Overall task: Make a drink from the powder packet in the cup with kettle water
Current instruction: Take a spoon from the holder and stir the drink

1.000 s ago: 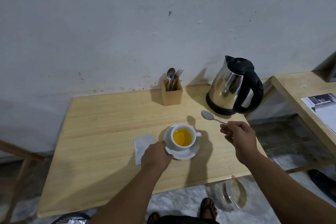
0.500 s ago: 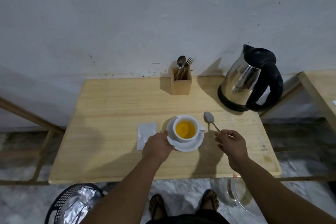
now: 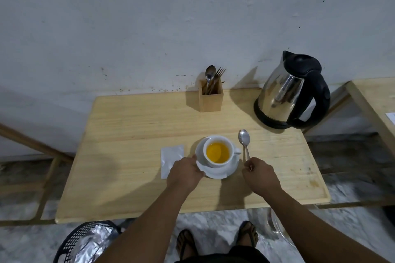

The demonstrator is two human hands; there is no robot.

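Observation:
A white cup holding orange-yellow liquid stands on a white saucer near the middle of the wooden table. My left hand grips the saucer's left rim. My right hand pinches the handle of a metal spoon, whose bowl points away from me just right of the cup, low over the table. A white packet lies flat left of the saucer. The steel kettle with a black handle sits on its base at the back right.
A wooden holder with a spoon and fork stands at the back by the wall. A second table is at the right. Under the near edge sit a black basket with foil and a clear object on the floor.
My right hand has brought the spoon down and closer to the cup's right side, turning its bowl to point away from me. My left hand stays on the saucer. The view has tilted down.

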